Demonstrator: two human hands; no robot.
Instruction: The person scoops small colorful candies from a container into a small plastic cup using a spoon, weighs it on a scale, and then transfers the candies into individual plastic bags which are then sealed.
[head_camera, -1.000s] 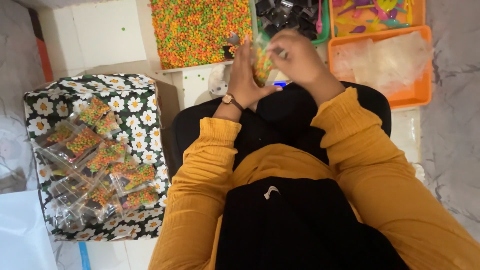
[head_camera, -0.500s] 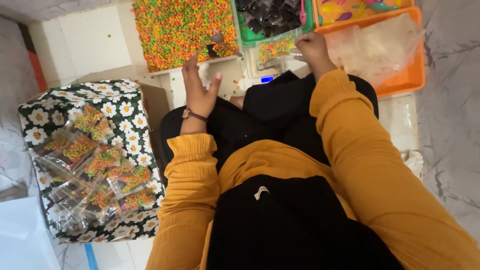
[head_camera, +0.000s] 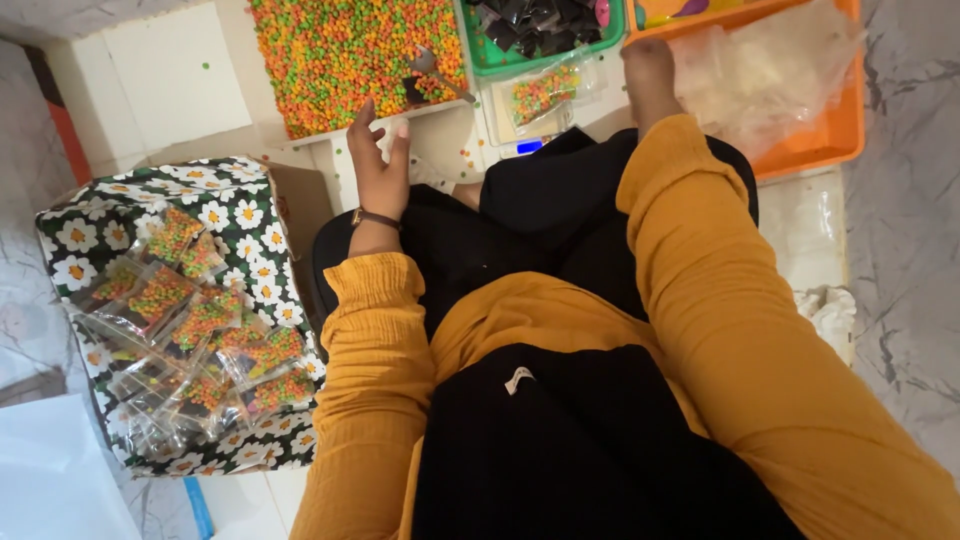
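Your left hand (head_camera: 382, 160) has open floor ahead, candy tray (head_camera: 350, 50) beyond, flowered box (head_camera: 240, 215) crowding its left

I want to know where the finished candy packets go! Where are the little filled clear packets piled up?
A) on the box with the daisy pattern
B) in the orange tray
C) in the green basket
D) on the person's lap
A: the filled clear packets lie heaped on top of the daisy-patterned box, off to the side of the left hand.
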